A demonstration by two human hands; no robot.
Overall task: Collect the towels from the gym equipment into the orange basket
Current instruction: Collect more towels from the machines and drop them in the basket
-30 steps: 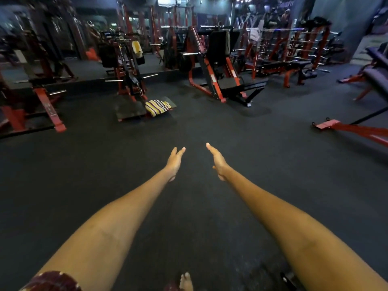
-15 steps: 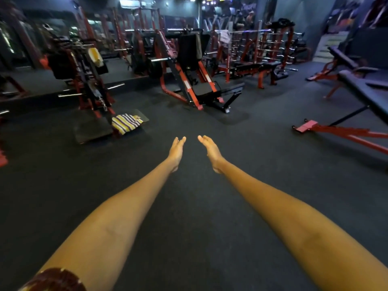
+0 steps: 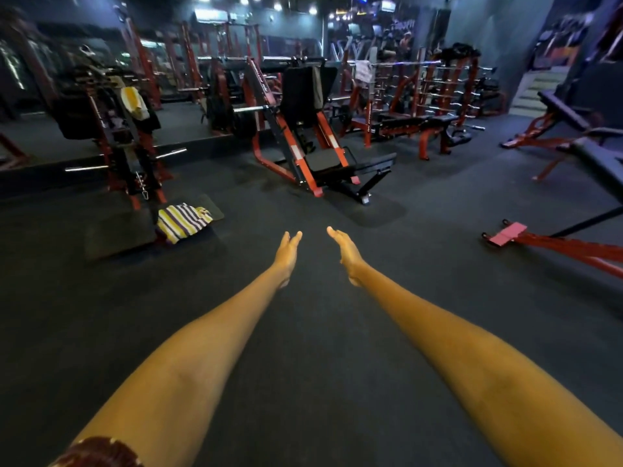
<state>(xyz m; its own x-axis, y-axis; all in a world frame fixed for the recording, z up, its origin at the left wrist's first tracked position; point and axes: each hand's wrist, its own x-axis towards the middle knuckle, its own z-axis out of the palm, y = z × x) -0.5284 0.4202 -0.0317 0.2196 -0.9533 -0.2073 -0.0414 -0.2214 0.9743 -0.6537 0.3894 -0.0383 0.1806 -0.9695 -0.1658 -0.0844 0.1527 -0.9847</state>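
Fingers (image 3: 292,238) of the left hand (image 3: 286,256) are held straight and pressed together, with only a slight gap visible at the tips; nothing is gripped. Fingers (image 3: 335,233) of the right hand (image 3: 347,254) are likewise extended and kept side by side, and nothing is held. Both hands are seen edge-on in the head view, palms turned toward each other, with a narrow space between them. Both forearms are stretched forward over the dark rubber floor (image 3: 320,348). A patterned sleeve (image 3: 97,453) is seen at the lower left edge.

A striped towel (image 3: 183,222), in yellow, white and purple, is found ahead and to the left of the left hand. It is bunched on the black footplate (image 3: 118,230) at the base of a red-framed machine (image 3: 131,156) and is well apart from both hands. A yellow and white towel (image 3: 135,102) is draped higher on the same machine. A pale towel (image 3: 364,70) is hung on a bar near the rack (image 3: 445,89) in the background, right of centre. Its detail is too blurred to be described.

A red and black leg-press machine (image 3: 310,143) is positioned straight ahead, beyond the hands. A bench with a red frame (image 3: 573,247) is located at the right edge. Steps (image 3: 536,92) are visible at the far right.
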